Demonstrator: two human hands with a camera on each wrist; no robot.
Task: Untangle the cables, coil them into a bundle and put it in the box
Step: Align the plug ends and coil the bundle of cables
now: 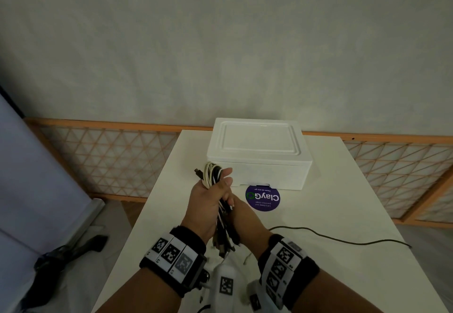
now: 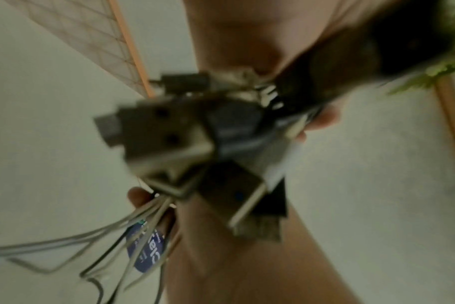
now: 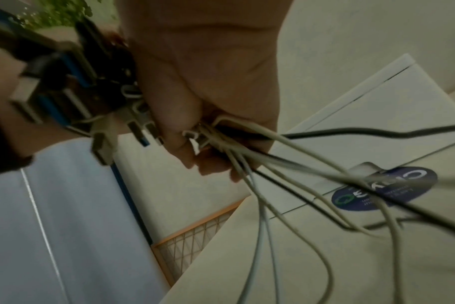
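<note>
Resting on the surface (image 1: 318, 214), at its far edge, is the box (image 1: 257, 156), seen with its lid closed; it is judged that the lid must be lifted before the bundle can go in. A round sticker (image 1: 262, 197) is seen just in front of the box. The cables (image 1: 220, 205) are held above the surface as a folded bundle, between the box and the body. The bundle is best kept tight while the one dark strand (image 1: 343, 239) trailing to the right is drawn in and wound on. The left hand (image 1: 208, 202) is clenched round the bundle, loops upward, thumb raised. The right hand (image 1: 241, 214) is closed on the lower part, beside the left. Plugs (image 2: 166, 139) are seen hanging below the hands.
</note>
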